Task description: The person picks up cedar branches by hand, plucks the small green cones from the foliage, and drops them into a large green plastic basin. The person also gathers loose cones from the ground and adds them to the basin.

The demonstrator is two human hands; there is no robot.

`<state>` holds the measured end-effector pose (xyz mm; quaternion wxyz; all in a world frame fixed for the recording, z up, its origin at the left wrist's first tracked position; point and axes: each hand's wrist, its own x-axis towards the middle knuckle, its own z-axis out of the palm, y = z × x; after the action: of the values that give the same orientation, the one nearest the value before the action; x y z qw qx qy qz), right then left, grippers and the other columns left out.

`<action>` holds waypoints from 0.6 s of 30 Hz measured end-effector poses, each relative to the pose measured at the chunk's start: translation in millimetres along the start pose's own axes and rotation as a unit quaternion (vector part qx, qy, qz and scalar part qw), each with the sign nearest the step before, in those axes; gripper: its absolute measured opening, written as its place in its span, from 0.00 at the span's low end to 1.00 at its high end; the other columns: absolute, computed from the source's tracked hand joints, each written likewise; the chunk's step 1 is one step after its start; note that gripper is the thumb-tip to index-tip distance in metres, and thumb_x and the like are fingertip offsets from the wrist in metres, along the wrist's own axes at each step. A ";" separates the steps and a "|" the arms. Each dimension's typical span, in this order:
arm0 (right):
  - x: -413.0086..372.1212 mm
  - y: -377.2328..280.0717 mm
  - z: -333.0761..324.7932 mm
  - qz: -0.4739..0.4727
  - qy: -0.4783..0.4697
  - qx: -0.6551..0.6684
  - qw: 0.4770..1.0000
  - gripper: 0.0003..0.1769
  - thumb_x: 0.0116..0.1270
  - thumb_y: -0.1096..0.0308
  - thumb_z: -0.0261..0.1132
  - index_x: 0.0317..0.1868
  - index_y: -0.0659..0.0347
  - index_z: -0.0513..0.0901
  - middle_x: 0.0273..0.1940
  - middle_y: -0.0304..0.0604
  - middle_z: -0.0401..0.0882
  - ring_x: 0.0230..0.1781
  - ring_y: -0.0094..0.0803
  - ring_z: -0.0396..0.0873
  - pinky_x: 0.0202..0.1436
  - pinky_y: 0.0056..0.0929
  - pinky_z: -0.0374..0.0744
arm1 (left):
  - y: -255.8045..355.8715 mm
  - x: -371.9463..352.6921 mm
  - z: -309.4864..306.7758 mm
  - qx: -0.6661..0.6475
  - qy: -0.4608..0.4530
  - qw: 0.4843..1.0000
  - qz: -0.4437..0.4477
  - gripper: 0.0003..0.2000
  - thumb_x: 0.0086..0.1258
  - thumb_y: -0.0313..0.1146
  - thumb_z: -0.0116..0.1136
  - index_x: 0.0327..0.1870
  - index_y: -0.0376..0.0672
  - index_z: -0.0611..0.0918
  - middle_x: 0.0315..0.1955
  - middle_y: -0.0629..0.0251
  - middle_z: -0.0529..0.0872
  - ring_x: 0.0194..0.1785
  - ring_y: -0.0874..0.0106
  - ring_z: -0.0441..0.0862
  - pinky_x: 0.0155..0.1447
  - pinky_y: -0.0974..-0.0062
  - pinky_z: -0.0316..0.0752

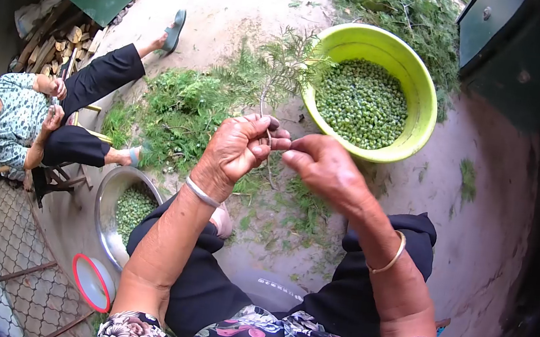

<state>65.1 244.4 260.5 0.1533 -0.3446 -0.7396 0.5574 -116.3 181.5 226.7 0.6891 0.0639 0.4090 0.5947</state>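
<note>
A thin leafy evergreen sprig (273, 78) stands up from my left hand (236, 145), its stem pinched between thumb and fingers. Close beside those fingertips, my right hand (329, 170) is closed in a pinch; what it holds, if anything, is too small to make out. Just beyond both hands sits a yellow-green basin (425, 86) partly filled with small round green cones or berries (362, 106). The tips of the sprig reach across its near left rim.
Cut green branches (179, 113) lie on the ground ahead, with another heap (396, 15) behind the basin. A metal bowl (104, 199) of green pieces and a red-rimmed container (94, 282) stand left. Another person (21, 111) sits at left near stacked firewood (62, 45).
</note>
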 end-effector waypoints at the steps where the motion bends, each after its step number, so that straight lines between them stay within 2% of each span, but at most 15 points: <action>1: -0.7 2.6 11.8 -0.036 -0.009 0.019 0.999 0.16 0.59 0.65 0.63 0.36 0.73 0.82 0.26 0.64 0.78 0.31 0.52 0.81 0.40 0.42 0.77 | -2.0 -0.8 0.3 -0.065 0.014 0.997 -0.026 0.08 0.73 0.28 0.48 0.42 0.29 0.75 0.37 0.44 0.81 0.36 0.61 0.85 0.20 0.86 0.74; 3: -5.2 -4.1 19.1 0.033 -0.077 -0.031 0.996 0.12 0.61 0.69 0.59 0.32 0.73 0.81 0.22 0.45 0.80 0.26 0.27 0.77 0.34 0.29 0.76 | -7.8 -6.2 6.8 -0.084 0.031 0.995 -0.037 0.08 0.73 0.28 0.48 0.44 0.30 0.74 0.38 0.45 0.80 0.38 0.61 0.84 0.23 0.85 0.77; 4: -5.3 6.0 30.7 0.033 -0.055 -0.004 0.998 0.11 0.60 0.71 0.59 0.27 0.74 0.80 0.19 0.46 0.78 0.22 0.27 0.77 0.30 0.31 0.76 | -9.4 -11.4 15.9 -0.100 0.039 0.994 -0.030 0.08 0.73 0.28 0.48 0.44 0.30 0.74 0.37 0.46 0.81 0.37 0.60 0.84 0.28 0.81 0.79; 6: -5.3 7.3 35.0 0.044 -0.048 -0.003 0.998 0.11 0.59 0.71 0.59 0.26 0.74 0.80 0.19 0.47 0.78 0.21 0.29 0.77 0.29 0.32 0.76 | -11.2 -13.7 17.3 -0.103 0.038 0.994 -0.020 0.08 0.73 0.29 0.50 0.44 0.31 0.75 0.36 0.49 0.82 0.36 0.61 0.84 0.36 0.76 0.82; 7: -6.2 7.3 35.8 0.055 -0.041 -0.003 0.998 0.11 0.59 0.72 0.59 0.25 0.74 0.80 0.18 0.47 0.78 0.19 0.30 0.77 0.27 0.33 0.76 | -8.9 -14.6 15.0 -0.103 0.038 0.994 -0.022 0.08 0.73 0.29 0.50 0.44 0.31 0.75 0.36 0.49 0.82 0.36 0.61 0.84 0.36 0.76 0.82; 9: -9.6 4.9 32.4 0.036 -0.024 -0.019 0.999 0.10 0.59 0.74 0.59 0.25 0.75 0.79 0.17 0.49 0.77 0.17 0.31 0.78 0.26 0.35 0.76 | -1.4 -16.6 11.4 0.051 0.017 0.999 -0.010 0.09 0.72 0.29 0.51 0.46 0.32 0.75 0.38 0.48 0.83 0.36 0.63 0.84 0.26 0.85 0.77; 10: -10.4 4.4 31.9 0.026 -0.031 -0.018 0.999 0.11 0.59 0.73 0.60 0.25 0.75 0.79 0.17 0.51 0.77 0.19 0.35 0.79 0.27 0.36 0.76 | -1.7 -17.9 7.6 0.078 0.010 0.997 0.005 0.09 0.71 0.29 0.53 0.45 0.33 0.76 0.36 0.50 0.84 0.34 0.69 0.83 0.24 0.86 0.73; 11: -10.8 3.6 29.2 0.016 -0.035 -0.018 0.999 0.11 0.59 0.73 0.60 0.25 0.75 0.79 0.18 0.54 0.77 0.20 0.38 0.80 0.28 0.37 0.76 | -0.7 -20.6 6.3 0.082 0.003 0.997 0.003 0.09 0.71 0.29 0.53 0.45 0.33 0.76 0.36 0.50 0.84 0.34 0.69 0.83 0.24 0.86 0.73; 12: -11.9 1.6 25.2 -0.009 -0.043 -0.072 0.996 0.13 0.58 0.69 0.63 0.25 0.75 0.79 0.20 0.60 0.77 0.25 0.50 0.81 0.31 0.41 0.76 | 0.3 -24.5 5.2 0.105 0.005 0.994 0.010 0.08 0.69 0.29 0.55 0.43 0.34 0.77 0.33 0.53 0.84 0.31 0.71 0.83 0.24 0.85 0.73; 13: -12.2 -3.3 20.5 0.017 -0.068 -0.121 0.990 0.15 0.58 0.65 0.65 0.26 0.73 0.80 0.24 0.64 0.77 0.30 0.58 0.80 0.35 0.44 0.77 | 1.6 -28.4 3.8 0.128 0.007 0.992 0.017 0.07 0.68 0.29 0.57 0.40 0.34 0.78 0.30 0.55 0.85 0.28 0.73 0.82 0.24 0.84 0.72; 15: -15.6 -16.6 7.9 0.041 -0.056 -0.146 0.987 0.15 0.58 0.64 0.66 0.27 0.73 0.81 0.26 0.65 0.78 0.32 0.58 0.80 0.37 0.45 0.77 | 4.4 -36.1 -2.3 0.203 0.038 0.978 0.042 0.07 0.66 0.29 0.58 0.37 0.34 0.79 0.26 0.58 0.84 0.23 0.77 0.80 0.19 0.85 0.68; 16: -16.2 -20.4 2.2 0.043 -0.049 -0.144 0.987 0.15 0.58 0.64 0.66 0.27 0.73 0.81 0.26 0.65 0.78 0.32 0.58 0.80 0.37 0.45 0.77 | 5.2 -38.5 -5.0 0.239 0.091 0.966 0.042 0.06 0.63 0.28 0.59 0.30 0.34 0.80 0.20 0.62 0.81 0.18 0.77 0.76 0.15 0.84 0.64; 18: -14.4 -22.5 -6.6 0.047 0.003 -0.141 0.989 0.15 0.58 0.64 0.66 0.28 0.72 0.82 0.26 0.65 0.78 0.32 0.59 0.80 0.38 0.45 0.77 | 8.1 -41.5 -30.5 0.291 0.111 0.950 0.017 0.06 0.63 0.27 0.59 0.27 0.34 0.79 0.18 0.62 0.80 0.16 0.78 0.75 0.14 0.85 0.64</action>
<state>71.8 236.1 285.9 0.0784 -0.3989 -0.7933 0.4532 -140.3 135.5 231.6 0.5804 0.2024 0.6374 0.4646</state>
